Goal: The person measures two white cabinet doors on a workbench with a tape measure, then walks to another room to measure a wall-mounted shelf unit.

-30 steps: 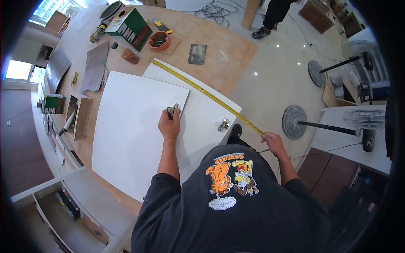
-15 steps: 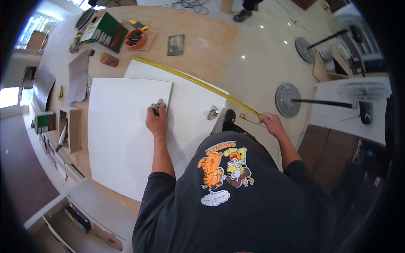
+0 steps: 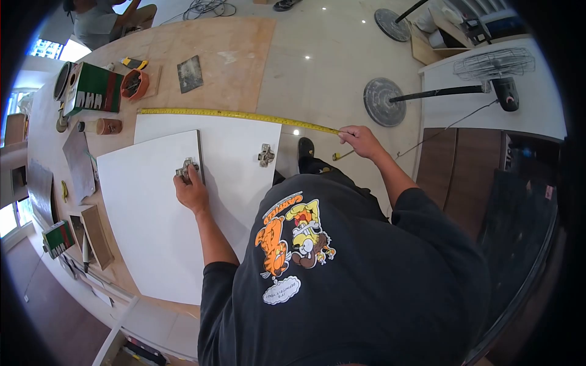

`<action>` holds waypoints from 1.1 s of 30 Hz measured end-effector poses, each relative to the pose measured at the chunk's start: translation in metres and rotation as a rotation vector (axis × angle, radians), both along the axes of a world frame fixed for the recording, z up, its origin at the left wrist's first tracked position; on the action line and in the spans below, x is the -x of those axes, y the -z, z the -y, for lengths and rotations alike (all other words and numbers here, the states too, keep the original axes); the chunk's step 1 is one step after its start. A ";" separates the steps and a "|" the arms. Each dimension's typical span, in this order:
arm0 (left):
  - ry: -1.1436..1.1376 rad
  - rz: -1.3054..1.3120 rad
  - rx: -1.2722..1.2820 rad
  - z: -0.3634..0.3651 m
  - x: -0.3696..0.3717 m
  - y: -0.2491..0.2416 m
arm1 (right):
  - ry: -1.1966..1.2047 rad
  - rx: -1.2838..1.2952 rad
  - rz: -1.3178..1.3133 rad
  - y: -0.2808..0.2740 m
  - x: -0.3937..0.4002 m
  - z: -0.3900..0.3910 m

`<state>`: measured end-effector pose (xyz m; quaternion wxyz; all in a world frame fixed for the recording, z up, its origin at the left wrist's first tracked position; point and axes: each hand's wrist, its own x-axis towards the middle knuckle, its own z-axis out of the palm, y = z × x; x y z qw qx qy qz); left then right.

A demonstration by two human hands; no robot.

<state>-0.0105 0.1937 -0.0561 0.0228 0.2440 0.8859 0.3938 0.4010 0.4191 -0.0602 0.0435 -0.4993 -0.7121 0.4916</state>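
Observation:
My left hand (image 3: 191, 192) is closed on a metal cabinet hinge (image 3: 187, 166) near the edge of the upper white panel (image 3: 143, 207). That panel lies at an angle over a lower white panel (image 3: 235, 158), which has a second metal hinge (image 3: 265, 155) by its right edge. A yellow tape measure (image 3: 238, 114) stretches along the lower panel's far edge and past its corner. Out over the floor, my right hand (image 3: 360, 141) pinches the tape's right part. A short piece with a yellow end dangles below that hand.
On the wooden worktable (image 3: 238, 46) stand a green tin (image 3: 91, 88), an orange tub (image 3: 134, 84), a brown jar (image 3: 108, 126) and a dark flat plate (image 3: 190, 74). A standing fan (image 3: 503, 91) with a round base is at right. Another person (image 3: 101, 24) is at the far left.
My view has turned, so the panels and table appear further left. Another person has come into view at the top left. Both hands keep the same holds.

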 end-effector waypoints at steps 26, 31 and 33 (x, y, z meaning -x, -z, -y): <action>-0.025 0.042 0.012 0.001 0.000 0.000 | 0.048 -0.073 -0.036 0.002 0.001 0.006; -0.021 0.074 -0.025 0.002 0.002 0.003 | 0.034 -0.073 -0.037 0.005 0.000 0.005; -0.024 0.060 0.002 0.003 0.003 0.005 | 0.038 -0.061 -0.015 0.004 0.000 0.005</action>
